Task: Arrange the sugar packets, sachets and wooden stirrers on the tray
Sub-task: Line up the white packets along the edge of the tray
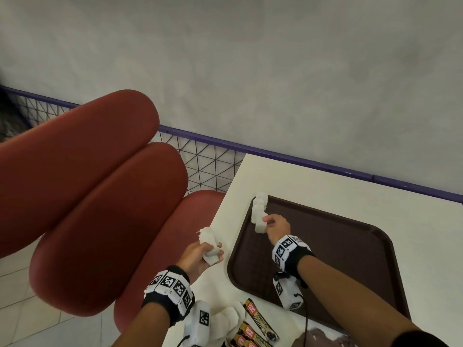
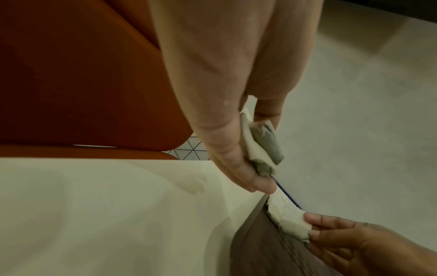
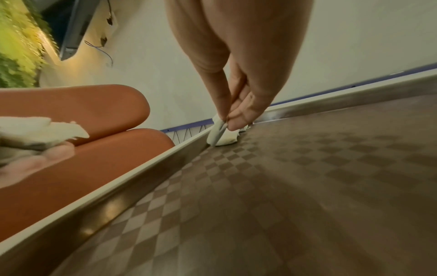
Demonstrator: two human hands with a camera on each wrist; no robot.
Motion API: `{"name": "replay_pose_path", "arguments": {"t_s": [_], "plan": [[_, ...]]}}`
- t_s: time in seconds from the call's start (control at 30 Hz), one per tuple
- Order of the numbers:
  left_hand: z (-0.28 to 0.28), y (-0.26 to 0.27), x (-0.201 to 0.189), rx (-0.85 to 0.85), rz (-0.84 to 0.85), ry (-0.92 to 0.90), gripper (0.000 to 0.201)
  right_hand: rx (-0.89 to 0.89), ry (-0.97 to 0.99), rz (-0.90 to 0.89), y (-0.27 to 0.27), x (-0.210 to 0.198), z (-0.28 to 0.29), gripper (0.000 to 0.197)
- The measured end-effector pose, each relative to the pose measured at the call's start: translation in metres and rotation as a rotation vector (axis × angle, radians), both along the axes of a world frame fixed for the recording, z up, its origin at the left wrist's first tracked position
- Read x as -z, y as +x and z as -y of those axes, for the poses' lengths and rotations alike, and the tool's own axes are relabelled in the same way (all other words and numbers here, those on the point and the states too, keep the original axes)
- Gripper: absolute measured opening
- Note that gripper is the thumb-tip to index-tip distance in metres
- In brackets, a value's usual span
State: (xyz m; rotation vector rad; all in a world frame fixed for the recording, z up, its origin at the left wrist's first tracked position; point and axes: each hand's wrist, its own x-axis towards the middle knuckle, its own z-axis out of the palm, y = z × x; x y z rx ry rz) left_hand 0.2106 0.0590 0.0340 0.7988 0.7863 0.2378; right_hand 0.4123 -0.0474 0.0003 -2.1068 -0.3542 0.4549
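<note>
Both hands grasped white sugar packets: the right hand pinched one packet into a row along the brown tray's left rim, mid-frame; the left hand clutched a bunch over the counter edge.

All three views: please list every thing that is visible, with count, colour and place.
White paper sugar packets in a row: several, exact count unclear, white, along the tray's left edge.
White paper packets in a bunch: a few, white, held over the table's left edge.
White packets in a loose pile: several, white, near table edge.
Printed granules sachets: at least three, black, gold and red, on the table near the tray.
Dark brown plastic tray: one, on the table.
Cream table: one.
Red padded seats: red, left of the table.
Purple metal rail: one, along the grey wall.
Left hand: grips the bunch.
Right hand: pinches the row's nearest packet.
</note>
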Motion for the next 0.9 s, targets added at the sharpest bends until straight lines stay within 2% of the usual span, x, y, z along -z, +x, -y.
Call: {"name": "replay_pose_path", "arguments": {"t_s": [0.13,0.23,0.5,0.63,0.8,0.87,0.9], "plan": [[-0.004,-0.006,0.004,-0.006,-0.036,0.063,0.021,0.035,-0.009,-0.036,0.004,0.007,-0.013,0.034],[-0.007,-0.01,0.005,-0.008,-0.07,0.102,0.021,-0.002,-0.057,-0.049,0.003,0.011,-0.02,0.034],[-0.01,-0.012,0.004,-0.007,-0.106,0.138,0.019,-0.108,-0.168,0.004,0.001,0.017,-0.026,0.037],[-0.008,-0.009,0.004,-0.009,-0.113,0.141,0.023,-0.16,-0.231,0.099,-0.001,0.007,-0.017,0.036],[-0.003,-0.002,-0.001,0.007,-0.109,0.164,0.025,-0.254,-0.12,0.137,-0.015,-0.013,-0.01,0.022],[0.001,0.002,-0.004,0.019,-0.107,0.174,0.024,-0.287,-0.004,0.077,-0.024,-0.021,-0.009,0.015],[0.003,0.004,-0.005,0.023,-0.109,0.18,0.024,-0.302,0.053,0.025,-0.029,-0.025,-0.008,0.019]]}}
